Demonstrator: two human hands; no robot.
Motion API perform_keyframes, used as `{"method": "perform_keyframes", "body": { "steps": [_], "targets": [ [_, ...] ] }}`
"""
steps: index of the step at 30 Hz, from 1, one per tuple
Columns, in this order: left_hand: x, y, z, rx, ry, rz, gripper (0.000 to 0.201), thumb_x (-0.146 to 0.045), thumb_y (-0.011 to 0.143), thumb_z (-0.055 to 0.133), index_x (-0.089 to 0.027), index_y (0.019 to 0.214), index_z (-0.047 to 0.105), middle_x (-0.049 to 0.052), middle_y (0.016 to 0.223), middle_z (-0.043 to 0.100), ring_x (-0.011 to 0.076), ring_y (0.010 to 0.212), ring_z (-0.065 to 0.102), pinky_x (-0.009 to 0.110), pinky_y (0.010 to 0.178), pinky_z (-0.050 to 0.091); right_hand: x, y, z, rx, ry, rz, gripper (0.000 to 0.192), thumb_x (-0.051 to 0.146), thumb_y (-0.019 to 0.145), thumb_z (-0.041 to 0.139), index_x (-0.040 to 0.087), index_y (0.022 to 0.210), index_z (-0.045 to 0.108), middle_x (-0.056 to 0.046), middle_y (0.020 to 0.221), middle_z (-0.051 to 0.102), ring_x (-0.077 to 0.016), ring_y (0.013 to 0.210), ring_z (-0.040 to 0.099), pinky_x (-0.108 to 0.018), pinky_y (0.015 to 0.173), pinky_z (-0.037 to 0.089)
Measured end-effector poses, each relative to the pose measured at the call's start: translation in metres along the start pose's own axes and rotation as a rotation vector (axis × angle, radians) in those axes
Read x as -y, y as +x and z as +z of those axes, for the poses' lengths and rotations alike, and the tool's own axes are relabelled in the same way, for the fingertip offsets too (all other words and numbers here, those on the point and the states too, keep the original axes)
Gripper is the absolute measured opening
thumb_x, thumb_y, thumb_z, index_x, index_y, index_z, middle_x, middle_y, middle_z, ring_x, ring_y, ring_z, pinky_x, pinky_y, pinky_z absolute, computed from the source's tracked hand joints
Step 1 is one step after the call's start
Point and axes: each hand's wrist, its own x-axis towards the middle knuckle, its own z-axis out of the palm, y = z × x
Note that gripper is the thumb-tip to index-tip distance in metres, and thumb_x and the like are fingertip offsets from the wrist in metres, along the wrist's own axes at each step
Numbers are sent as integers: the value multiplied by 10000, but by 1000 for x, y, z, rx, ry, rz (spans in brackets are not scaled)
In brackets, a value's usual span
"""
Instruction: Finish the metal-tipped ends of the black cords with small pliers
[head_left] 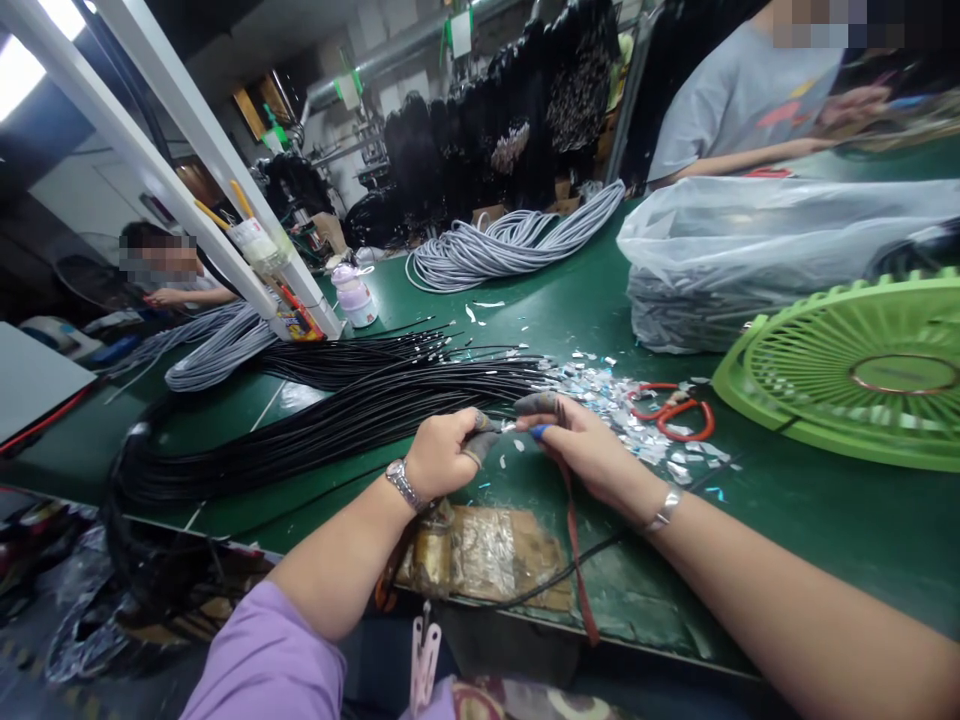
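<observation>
My left hand (444,452) is closed around the end of a thin black cable, its fingertips covered in grey finger cots. My right hand (585,440) pinches the same cable end from the other side, next to a small blue piece at its fingers. The two hands nearly touch above the green table (787,510). A thick bundle of black cables (337,420) stretches from the hands to the left and loops over the table's front edge. A red-brown strap (574,540) hangs down from my right hand.
Silvery foil scraps (622,400) and red-handled scissors (675,412) lie just right of my hands. A green fan (862,370) lies flat at right, behind it a plastic bag (750,250) of cables. Grey cable coils (510,245) lie further back. Other people sit at far left and top right.
</observation>
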Motion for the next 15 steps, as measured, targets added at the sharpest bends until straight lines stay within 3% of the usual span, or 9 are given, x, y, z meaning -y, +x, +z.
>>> {"method": "perform_keyframes", "body": {
  "steps": [5,10,15],
  "targets": [
    [-1,-2,2,-49,188,114,168,-276,848,499,-180,758,603,22,648,638,133,579,573,239,560,396,4,-9,8,88,111,31,368,362,614,735,206,916,595,-28,784,690,-171,699,616,-285,597,449],
    [-2,-3,3,-87,300,227,155,-228,827,481,-185,711,575,19,608,611,136,549,562,249,530,380,3,-12,14,38,167,9,416,384,560,815,208,871,601,-4,747,668,-181,743,631,-304,651,485],
    [-2,-4,4,-68,293,250,127,-200,805,481,-184,713,567,21,621,606,139,564,560,249,543,389,2,-14,17,9,220,3,412,347,528,840,219,844,608,21,732,653,-144,708,604,-283,686,472]
  ]
}}
